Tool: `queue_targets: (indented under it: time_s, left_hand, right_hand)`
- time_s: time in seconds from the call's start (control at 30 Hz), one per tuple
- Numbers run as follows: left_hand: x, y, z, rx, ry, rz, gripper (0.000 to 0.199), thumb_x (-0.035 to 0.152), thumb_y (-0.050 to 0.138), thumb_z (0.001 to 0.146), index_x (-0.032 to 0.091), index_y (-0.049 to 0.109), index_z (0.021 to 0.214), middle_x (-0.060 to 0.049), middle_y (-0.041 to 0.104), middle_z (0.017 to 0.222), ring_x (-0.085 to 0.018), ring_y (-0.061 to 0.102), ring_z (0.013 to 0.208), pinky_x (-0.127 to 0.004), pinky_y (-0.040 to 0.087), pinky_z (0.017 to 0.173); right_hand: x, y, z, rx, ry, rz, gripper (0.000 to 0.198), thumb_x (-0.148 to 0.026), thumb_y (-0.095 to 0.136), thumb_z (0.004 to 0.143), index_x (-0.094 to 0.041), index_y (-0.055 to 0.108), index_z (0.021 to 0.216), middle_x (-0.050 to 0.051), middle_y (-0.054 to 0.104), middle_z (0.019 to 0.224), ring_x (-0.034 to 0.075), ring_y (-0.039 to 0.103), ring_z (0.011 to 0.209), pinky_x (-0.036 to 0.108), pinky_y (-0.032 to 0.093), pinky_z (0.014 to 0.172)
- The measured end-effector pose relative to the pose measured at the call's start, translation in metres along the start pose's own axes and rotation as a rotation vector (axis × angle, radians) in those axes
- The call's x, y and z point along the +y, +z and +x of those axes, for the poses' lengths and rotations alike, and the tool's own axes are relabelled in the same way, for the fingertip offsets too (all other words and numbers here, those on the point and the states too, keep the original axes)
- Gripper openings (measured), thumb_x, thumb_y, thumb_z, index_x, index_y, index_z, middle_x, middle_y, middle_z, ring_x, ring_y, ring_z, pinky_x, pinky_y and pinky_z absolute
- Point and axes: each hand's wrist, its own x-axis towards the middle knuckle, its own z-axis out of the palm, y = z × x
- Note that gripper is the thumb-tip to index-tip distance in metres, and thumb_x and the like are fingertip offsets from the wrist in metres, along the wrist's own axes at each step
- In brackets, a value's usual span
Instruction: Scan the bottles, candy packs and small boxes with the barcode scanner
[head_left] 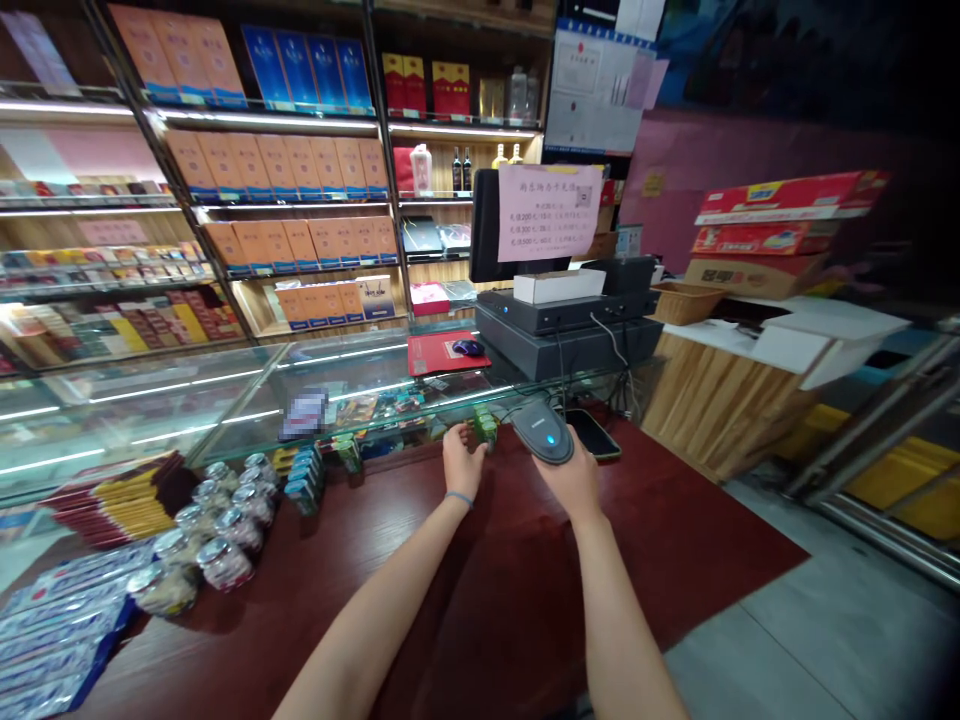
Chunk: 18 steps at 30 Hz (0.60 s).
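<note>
Silver-lidded jars (238,528), pale contents; left hand (463,466) clamped on green pack (486,426), right hand (574,482) round scanner (541,430).

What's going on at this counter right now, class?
A person's right hand holds a handheld scanner, its blue light showing, over the dark red counter. The left hand is at a small green pack; whether its grip has closed on it is unclear. A flat device with a dark screen lies just beyond the right hand, and lidded jars stand over to the left.
</note>
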Motion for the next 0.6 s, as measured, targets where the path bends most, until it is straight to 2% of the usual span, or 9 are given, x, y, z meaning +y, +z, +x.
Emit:
queue_targets:
  time_s: [0.1, 0.27, 0.4, 0.5, 0.6]
  left_hand:
    - [0.003, -0.037, 0.002, 0.027, -0.01, -0.024, 0.051, 0.018, 0.076, 0.074, 0.019, 0.056, 0.121, -0.007, 0.056, 0.107, -0.019, 0.061, 0.091, -0.038, 0.056, 0.083]
    - [0.0, -0.114, 0.007, 0.16, 0.015, -0.014, 0.044, 0.023, 0.073, 0.079, 0.019, 0.057, 0.12, -0.007, 0.057, 0.104, -0.018, 0.061, 0.093, -0.037, 0.056, 0.087]
    - [-0.01, -0.172, 0.006, 0.249, -0.007, 0.028, 0.044, 0.025, 0.073, 0.079, 0.018, 0.058, 0.119, -0.007, 0.057, 0.104, -0.02, 0.061, 0.096, -0.038, 0.056, 0.088]
    - [-0.02, -0.204, 0.004, 0.29, -0.034, 0.061, 0.046, 0.023, 0.073, 0.078, 0.018, 0.058, 0.121, -0.008, 0.058, 0.107, -0.021, 0.061, 0.101, -0.04, 0.056, 0.09]
    - [-0.028, -0.223, 0.001, 0.311, -0.07, 0.068, 0.05, 0.019, 0.073, 0.077, 0.02, 0.058, 0.124, -0.01, 0.059, 0.112, -0.022, 0.062, 0.106, -0.042, 0.053, 0.096]
  right_hand:
    - [-0.001, 0.005, -0.002, -0.022, -0.045, -0.013, 0.028, -0.042, 0.061, 0.077, -0.023, 0.058, 0.097, 0.009, 0.073, 0.072, 0.031, 0.072, 0.068, 0.032, 0.05, 0.059]
    - [-0.004, 0.017, -0.008, -0.007, -0.132, -0.013, 0.037, -0.045, 0.06, 0.077, -0.019, 0.059, 0.103, 0.011, 0.074, 0.073, 0.032, 0.072, 0.068, 0.034, 0.049, 0.058]
    - [-0.016, 0.025, -0.015, -0.092, -0.179, 0.061, 0.037, -0.043, 0.061, 0.078, -0.02, 0.059, 0.106, 0.01, 0.075, 0.077, 0.031, 0.074, 0.072, 0.033, 0.05, 0.06]
    - [-0.028, 0.03, -0.022, -0.177, -0.199, 0.082, 0.033, -0.04, 0.062, 0.076, -0.022, 0.059, 0.104, 0.008, 0.075, 0.076, 0.031, 0.074, 0.071, 0.031, 0.05, 0.059]
    - [-0.037, 0.04, -0.032, -0.246, -0.243, 0.085, 0.036, -0.039, 0.065, 0.074, -0.023, 0.059, 0.105, 0.007, 0.075, 0.074, 0.031, 0.074, 0.069, 0.031, 0.05, 0.058]
